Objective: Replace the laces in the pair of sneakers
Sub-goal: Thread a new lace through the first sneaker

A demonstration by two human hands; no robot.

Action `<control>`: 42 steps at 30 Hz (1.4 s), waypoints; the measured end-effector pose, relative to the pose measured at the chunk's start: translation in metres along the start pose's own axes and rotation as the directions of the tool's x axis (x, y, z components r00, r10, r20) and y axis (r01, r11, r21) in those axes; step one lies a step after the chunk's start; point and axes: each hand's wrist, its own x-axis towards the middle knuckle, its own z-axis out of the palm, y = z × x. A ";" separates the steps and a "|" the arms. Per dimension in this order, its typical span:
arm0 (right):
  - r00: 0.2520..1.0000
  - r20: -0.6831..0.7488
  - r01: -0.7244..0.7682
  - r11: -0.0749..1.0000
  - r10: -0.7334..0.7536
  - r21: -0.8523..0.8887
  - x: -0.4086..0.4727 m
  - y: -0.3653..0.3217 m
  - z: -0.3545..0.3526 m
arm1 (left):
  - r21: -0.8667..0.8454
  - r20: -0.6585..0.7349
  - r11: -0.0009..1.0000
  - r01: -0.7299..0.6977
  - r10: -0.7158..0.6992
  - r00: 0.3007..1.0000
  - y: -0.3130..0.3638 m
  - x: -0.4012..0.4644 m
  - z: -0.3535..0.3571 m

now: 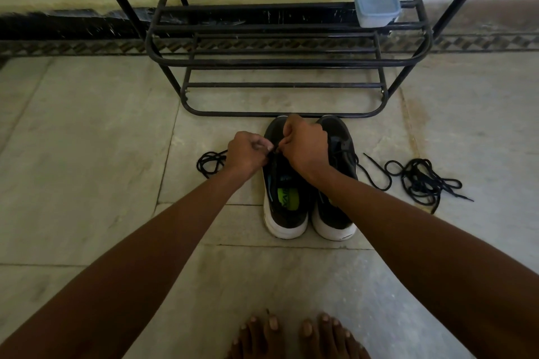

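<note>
Two black sneakers with white soles stand side by side on the floor, toes toward a rack. Over the left sneaker (284,198), both hands work at the eyelets. My left hand (248,154) pinches a black lace, whose loose end (208,163) coils on the floor to the left. My right hand (304,146) pinches the same lace at the tongue, fingers curled. The right sneaker (335,213) still carries a lace at its upper part. A loose bundle of black laces (423,178) lies on the floor to the right.
A black metal shoe rack (280,61) stands just beyond the sneakers' toes. A clear lidded plastic box (374,1) sits on its upper shelf at the right. My bare toes (294,332) show at the bottom edge. Pale stone floor tiles (87,140) spread all around.
</note>
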 end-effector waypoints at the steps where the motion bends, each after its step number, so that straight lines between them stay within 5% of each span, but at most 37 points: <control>1: 1.000 0.005 -0.001 1.000 0.001 0.016 0.000 0.001 -0.001 | 0.011 0.032 1.000 0.012 -0.013 0.999 0.003 0.002 -0.001; 12: 0.999 0.026 0.034 0.999 -0.035 0.013 0.000 0.004 -0.002 | 0.253 0.139 0.965 -0.064 0.029 0.990 0.009 0.015 -0.003; 21: 0.990 0.122 0.058 0.997 -0.064 0.053 0.004 0.007 -0.015 | 0.232 0.316 0.959 -0.165 0.086 0.945 0.006 0.018 -0.012; 29: 0.988 0.143 0.049 0.995 -0.060 0.083 -0.005 0.014 -0.015 | -0.032 0.228 0.997 -0.073 0.079 0.970 -0.004 0.014 -0.016; 42: 0.993 0.088 0.076 0.996 -0.073 -0.040 -0.009 0.005 -0.004 | 0.120 0.093 0.988 -0.100 0.089 0.992 -0.002 0.007 0.009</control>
